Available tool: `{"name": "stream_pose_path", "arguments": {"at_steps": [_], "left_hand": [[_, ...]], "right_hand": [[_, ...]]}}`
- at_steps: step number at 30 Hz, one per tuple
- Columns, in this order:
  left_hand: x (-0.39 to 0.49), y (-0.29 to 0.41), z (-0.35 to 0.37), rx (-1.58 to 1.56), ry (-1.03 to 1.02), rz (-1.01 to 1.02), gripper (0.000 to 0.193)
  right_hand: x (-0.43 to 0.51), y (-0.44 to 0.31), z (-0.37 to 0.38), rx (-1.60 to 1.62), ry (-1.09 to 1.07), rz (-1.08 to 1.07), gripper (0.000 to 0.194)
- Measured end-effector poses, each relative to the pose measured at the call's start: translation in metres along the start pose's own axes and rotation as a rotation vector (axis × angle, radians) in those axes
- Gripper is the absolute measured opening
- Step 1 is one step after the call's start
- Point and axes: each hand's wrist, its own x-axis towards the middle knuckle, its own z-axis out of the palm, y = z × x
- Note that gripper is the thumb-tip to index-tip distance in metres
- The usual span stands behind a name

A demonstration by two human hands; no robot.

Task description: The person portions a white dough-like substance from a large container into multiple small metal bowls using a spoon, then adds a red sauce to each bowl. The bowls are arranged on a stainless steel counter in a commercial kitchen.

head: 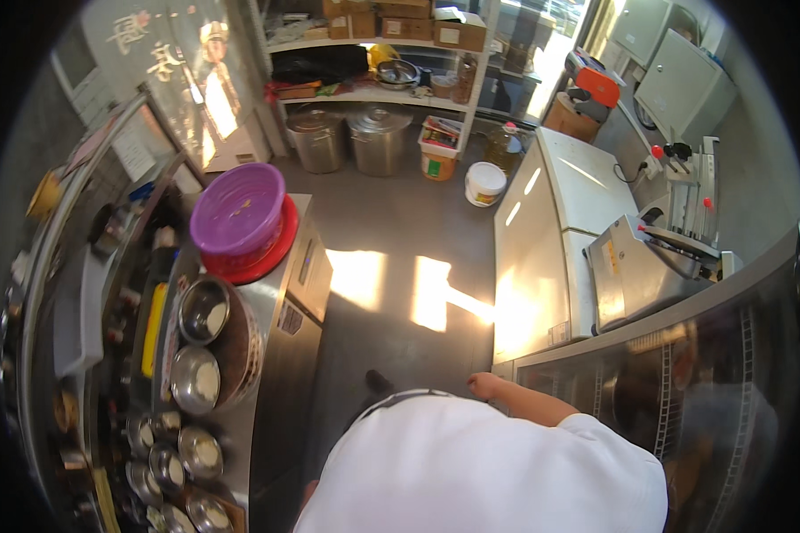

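Note:
My right hand (485, 385) hangs beside my white shirt, near the lower front of a glass-door refrigerator (640, 380). Its fingers are curled in and I see nothing in them. Of my left hand (310, 492) only a sliver of skin shows at the shirt's left edge, so its fingers are hidden. To my left runs a steel counter (240, 440). On it stand several steel bowls (199, 453) with pale contents, and two larger steel bowls (197, 380). A purple basin (237, 208) sits on a red basin (257, 263) further along.
A white chest freezer (540, 253) stands right of the aisle, near a steel slicing machine (640, 266). Steel stockpots (377, 143), a white bucket (485, 183) and an oil jug (505, 146) stand on the floor ahead, by a shelf rack (373, 96) with cardboard boxes (407, 28).

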Motion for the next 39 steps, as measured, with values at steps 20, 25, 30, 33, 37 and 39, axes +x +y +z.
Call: {"name": "stream_pose_path", "arguments": {"at_steps": [20, 25, 30, 33, 37, 39], "left_hand": [[0.393, 0.654, -0.054, 0.647, -0.145, 0.654, 0.041], [0.385, 0.670, -0.056, 0.381, 0.146, 0.474, 0.030], [0.417, 0.710, -0.058, 0.308, 0.010, 0.326, 0.027], [0.455, 0.733, -0.029, 0.418, -0.105, 0.451, 0.030], [0.513, 0.804, -0.010, 0.630, 0.131, 0.687, 0.030], [0.556, 0.840, -0.024, 0.438, -0.001, 0.324, 0.027]], "right_hand": [[0.151, 0.088, -0.197, 0.283, -0.179, 0.205, 0.035], [0.314, 0.161, -0.334, 0.039, -0.118, -0.140, 0.034], [0.487, 0.158, -0.590, -0.036, 0.432, 0.131, 0.027], [0.568, 0.128, -0.717, 0.080, 0.613, 0.023, 0.021], [0.651, 0.085, -0.799, -0.101, 0.366, 0.020, 0.024], [0.689, 0.057, -0.825, -0.198, 0.197, -0.033, 0.033]]}}
